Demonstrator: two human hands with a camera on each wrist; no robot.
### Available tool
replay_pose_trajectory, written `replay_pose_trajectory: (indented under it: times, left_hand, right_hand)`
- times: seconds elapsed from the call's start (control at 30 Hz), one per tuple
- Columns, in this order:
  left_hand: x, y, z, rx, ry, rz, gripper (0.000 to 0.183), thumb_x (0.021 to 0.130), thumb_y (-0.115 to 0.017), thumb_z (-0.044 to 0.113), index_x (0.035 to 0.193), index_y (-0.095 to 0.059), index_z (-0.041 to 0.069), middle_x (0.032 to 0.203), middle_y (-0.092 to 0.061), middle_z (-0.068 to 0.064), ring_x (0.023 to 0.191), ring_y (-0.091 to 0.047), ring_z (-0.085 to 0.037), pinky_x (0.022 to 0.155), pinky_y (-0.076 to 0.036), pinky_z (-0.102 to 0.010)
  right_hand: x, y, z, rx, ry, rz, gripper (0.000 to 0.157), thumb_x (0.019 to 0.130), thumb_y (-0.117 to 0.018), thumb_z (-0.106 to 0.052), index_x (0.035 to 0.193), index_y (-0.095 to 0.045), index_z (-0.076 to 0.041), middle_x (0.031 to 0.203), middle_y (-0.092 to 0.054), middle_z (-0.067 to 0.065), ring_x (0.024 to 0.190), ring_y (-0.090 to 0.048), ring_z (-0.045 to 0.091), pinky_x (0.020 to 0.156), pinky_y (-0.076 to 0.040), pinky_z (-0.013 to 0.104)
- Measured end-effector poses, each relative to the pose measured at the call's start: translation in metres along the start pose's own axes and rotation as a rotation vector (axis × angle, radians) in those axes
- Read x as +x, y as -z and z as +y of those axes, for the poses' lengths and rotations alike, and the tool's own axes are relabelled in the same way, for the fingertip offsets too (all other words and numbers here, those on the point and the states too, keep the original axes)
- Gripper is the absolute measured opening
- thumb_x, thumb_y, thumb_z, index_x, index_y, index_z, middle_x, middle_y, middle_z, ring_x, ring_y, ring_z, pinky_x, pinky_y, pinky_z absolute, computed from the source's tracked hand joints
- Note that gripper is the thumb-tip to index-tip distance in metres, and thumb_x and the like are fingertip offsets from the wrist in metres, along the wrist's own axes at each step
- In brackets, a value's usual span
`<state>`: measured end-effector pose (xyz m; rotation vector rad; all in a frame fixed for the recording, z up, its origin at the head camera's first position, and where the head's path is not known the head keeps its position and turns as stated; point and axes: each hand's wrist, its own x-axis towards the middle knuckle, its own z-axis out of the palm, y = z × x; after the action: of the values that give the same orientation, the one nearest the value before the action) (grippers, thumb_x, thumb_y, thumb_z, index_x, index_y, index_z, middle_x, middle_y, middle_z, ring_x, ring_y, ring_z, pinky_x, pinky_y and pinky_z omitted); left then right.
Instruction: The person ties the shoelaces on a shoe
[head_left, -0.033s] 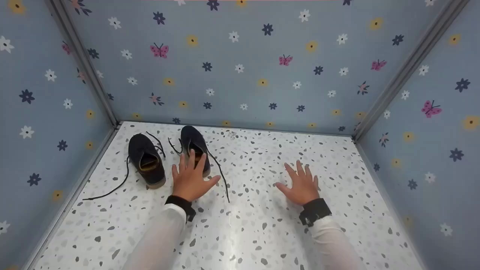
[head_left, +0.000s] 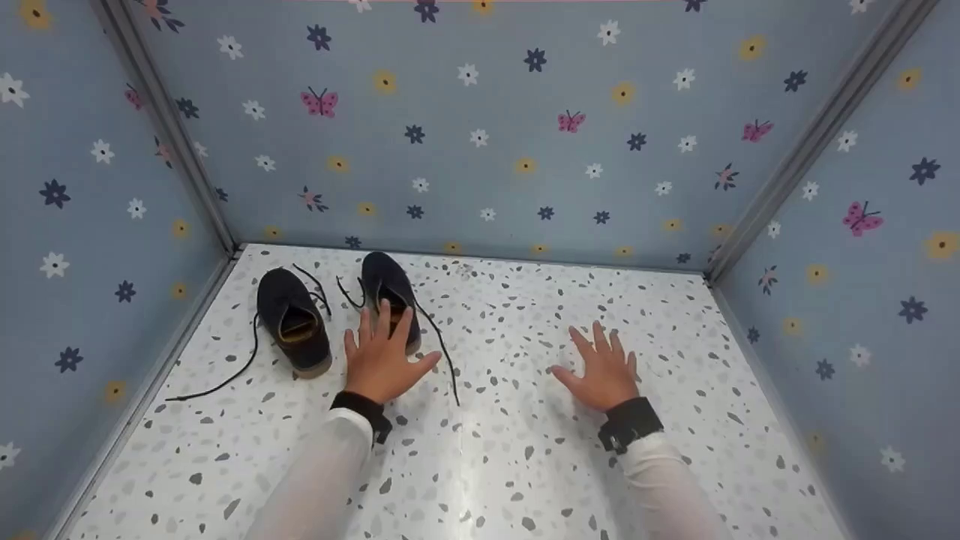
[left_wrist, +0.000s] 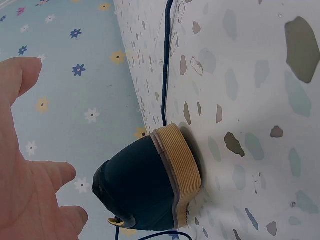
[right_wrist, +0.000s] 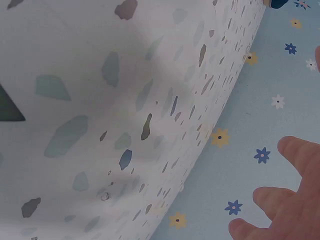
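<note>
Two dark lace-up shoes stand side by side on the speckled surface, toes toward the back wall, their laces undone and trailing. The left shoe [head_left: 294, 322] has one lace stretched out to the lower left. My left hand [head_left: 381, 364], fingers spread, hovers over the heel end of the right shoe [head_left: 386, 277] and partly hides it. In the left wrist view that shoe's heel [left_wrist: 135, 180] and ridged tan sole show, apart from the fingers. My right hand [head_left: 602, 373] is spread above the surface on the right, holding nothing.
Flower-and-butterfly patterned panels enclose the back [head_left: 480, 172], left and right sides, joined by grey metal corner posts [head_left: 817, 142]. A loose black lace [head_left: 442, 345] runs from the right shoe toward the front. The white speckled surface [head_left: 495, 465] spreads between the panels.
</note>
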<state>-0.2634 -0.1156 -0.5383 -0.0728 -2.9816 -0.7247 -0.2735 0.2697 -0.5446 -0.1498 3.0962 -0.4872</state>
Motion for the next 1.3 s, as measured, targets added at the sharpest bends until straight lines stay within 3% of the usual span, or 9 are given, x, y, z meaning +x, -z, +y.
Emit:
replay_pose_trajectory:
  times: [0.4, 0.83, 1.03, 1.17, 1.3]
  left_hand:
    - [0.0, -0.001, -0.003, -0.021, 0.005, 0.024, 0.099, 0.091, -0.06, 0.076, 0.167, -0.024, 0.025, 0.178, -0.006, -0.013, 0.163, 0.002, -0.046, 0.124, -0.003, -0.077]
    - [0.009, 0.003, -0.016, -0.019, 0.031, -0.007, 0.1, 0.091, -0.057, 0.078, 0.168, -0.022, 0.024, 0.177, -0.005, -0.016, 0.162, -0.002, -0.049, 0.123, -0.007, -0.077]
    - [0.02, 0.007, -0.021, -0.022, 0.055, -0.028, 0.1, 0.092, -0.056, 0.078, 0.168, -0.022, 0.022, 0.176, -0.005, -0.02, 0.161, -0.005, -0.052, 0.123, -0.012, -0.077]
    - [0.027, 0.01, -0.022, -0.046, 0.073, -0.057, 0.103, 0.09, -0.057, 0.08, 0.168, -0.022, 0.022, 0.176, -0.001, -0.023, 0.162, -0.003, -0.05, 0.124, -0.011, -0.076]
    - [0.034, 0.011, -0.022, -0.06, 0.073, -0.092, 0.101, 0.091, -0.06, 0.076, 0.167, -0.024, 0.019, 0.174, -0.001, -0.027, 0.162, -0.003, -0.05, 0.125, -0.013, -0.074]
  right_hand:
    - [-0.003, -0.004, -0.001, -0.007, -0.008, -0.004, 0.087, 0.094, -0.058, -0.071, 0.165, -0.03, -0.03, 0.176, -0.01, 0.016, 0.16, -0.01, 0.053, 0.121, -0.008, 0.08]
    - [-0.004, -0.006, -0.005, -0.002, -0.004, -0.008, 0.085, 0.094, -0.059, -0.069, 0.165, -0.031, -0.031, 0.176, -0.012, 0.015, 0.16, -0.012, 0.051, 0.122, -0.01, 0.078]
    - [-0.001, 0.0, -0.016, 0.146, 0.157, -0.037, 0.08, 0.098, -0.064, -0.058, 0.164, -0.034, -0.024, 0.175, -0.016, 0.019, 0.16, -0.015, 0.051, 0.124, -0.018, 0.073]
    - [0.005, 0.008, -0.031, 0.266, 0.262, -0.131, 0.078, 0.099, -0.064, -0.055, 0.165, -0.032, -0.028, 0.177, -0.014, 0.012, 0.163, -0.013, 0.043, 0.127, -0.018, 0.068]
    - [0.011, 0.014, -0.046, 0.289, 0.343, -0.203, 0.078, 0.1, -0.063, -0.057, 0.165, -0.03, -0.029, 0.177, -0.016, 0.008, 0.163, -0.018, 0.037, 0.128, -0.021, 0.064]
